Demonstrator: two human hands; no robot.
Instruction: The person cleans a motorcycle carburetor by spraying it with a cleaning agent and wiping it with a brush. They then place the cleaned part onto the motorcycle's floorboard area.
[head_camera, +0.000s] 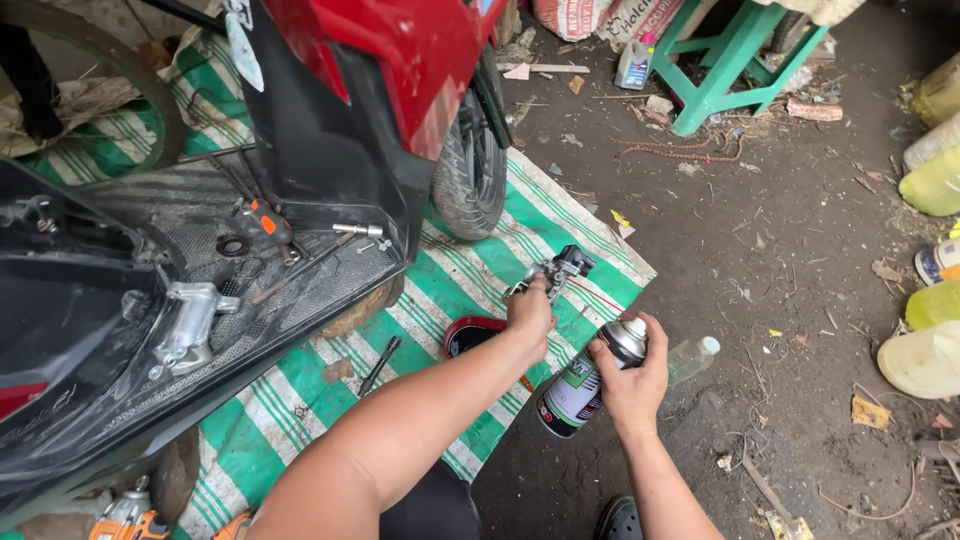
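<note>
My left hand (528, 312) grips the metal carburetor (556, 270), my right hand (632, 378) clasps the spray can (585, 385); a misaimed nozzle could mist my fingers.

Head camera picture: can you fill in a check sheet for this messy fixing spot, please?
Surface: green-and-white striped mat spread on dirt ground.
Job's things: small metal part held up; spray can tilted toward it.
Clutter: red dish under the part, screwdriver and metal bracket on the scooter's floorboard, clear bottle on the dirt.
Grippers: left hand grips the part; right hand wraps the can.
Cables: nothing seen.
Surroundings: red scooter, green stool, yellow jugs.
</note>
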